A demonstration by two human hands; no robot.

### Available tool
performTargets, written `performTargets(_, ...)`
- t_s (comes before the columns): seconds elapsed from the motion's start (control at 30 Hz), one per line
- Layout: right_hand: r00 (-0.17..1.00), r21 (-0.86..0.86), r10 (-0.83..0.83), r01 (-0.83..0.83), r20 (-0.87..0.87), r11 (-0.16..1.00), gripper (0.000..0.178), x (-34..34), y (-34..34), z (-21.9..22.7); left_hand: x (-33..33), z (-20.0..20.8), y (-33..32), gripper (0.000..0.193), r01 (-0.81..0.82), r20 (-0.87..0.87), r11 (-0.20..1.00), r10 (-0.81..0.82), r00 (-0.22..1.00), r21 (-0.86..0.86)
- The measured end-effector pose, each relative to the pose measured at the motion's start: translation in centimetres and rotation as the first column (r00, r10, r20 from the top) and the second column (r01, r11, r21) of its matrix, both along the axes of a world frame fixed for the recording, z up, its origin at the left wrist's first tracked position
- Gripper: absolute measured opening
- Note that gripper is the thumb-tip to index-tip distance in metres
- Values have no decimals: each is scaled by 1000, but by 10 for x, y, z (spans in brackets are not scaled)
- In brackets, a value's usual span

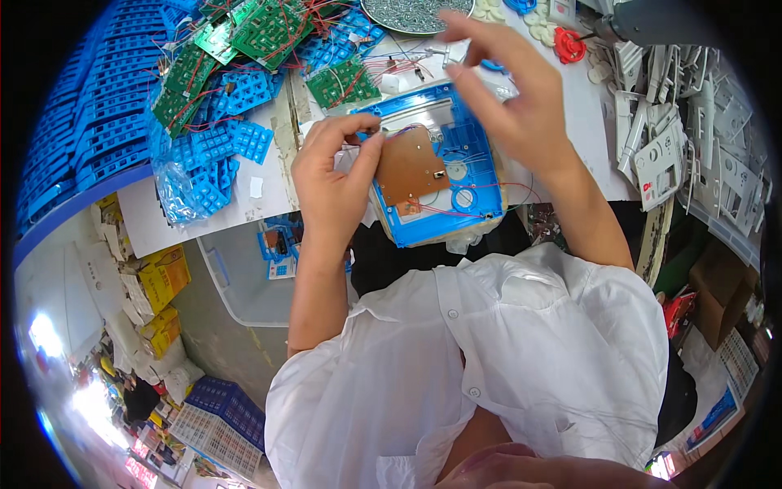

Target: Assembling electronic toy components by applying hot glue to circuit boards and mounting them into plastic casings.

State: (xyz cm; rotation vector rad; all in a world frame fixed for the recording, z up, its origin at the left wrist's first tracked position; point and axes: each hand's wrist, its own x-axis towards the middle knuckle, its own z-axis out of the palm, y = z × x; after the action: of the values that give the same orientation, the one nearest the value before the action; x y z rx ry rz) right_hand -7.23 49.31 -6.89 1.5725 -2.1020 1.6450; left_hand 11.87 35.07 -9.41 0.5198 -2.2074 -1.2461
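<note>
A blue plastic housing (481,175) lies open in front of me on the table's edge. Inside it sits a brown circuit board (413,165), tilted, with thin red wires running off its lower side. My left hand (338,163) pinches the board's upper left edge between thumb and fingers. Above the housing's upper right corner, my right hand (521,102) is raised with thumb and forefinger apart. Its fingertips are slightly smeared by motion, and nothing shows clearly between them.
Green circuit boards (271,33) with red wires are piled at the far left, beside blue keypad pieces (216,151) and stacked blue parts (98,98). A round tray of small metal pieces (415,12) stands at the back. White plastic parts (660,159) and a red piece (569,46) lie right.
</note>
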Motion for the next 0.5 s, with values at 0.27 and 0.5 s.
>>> performTargets(0.27, 968, 197, 246, -252, 54, 947, 20, 19, -10, -13, -12, 4, 11, 51, -4, 79, 995, -4, 997, 96)
performTargets(0.5, 957, 277, 272, -289, 98, 916, 18, 23, -14, -11, -11, -5, 13, 43, -35, 31, 992, 32, 999, 124)
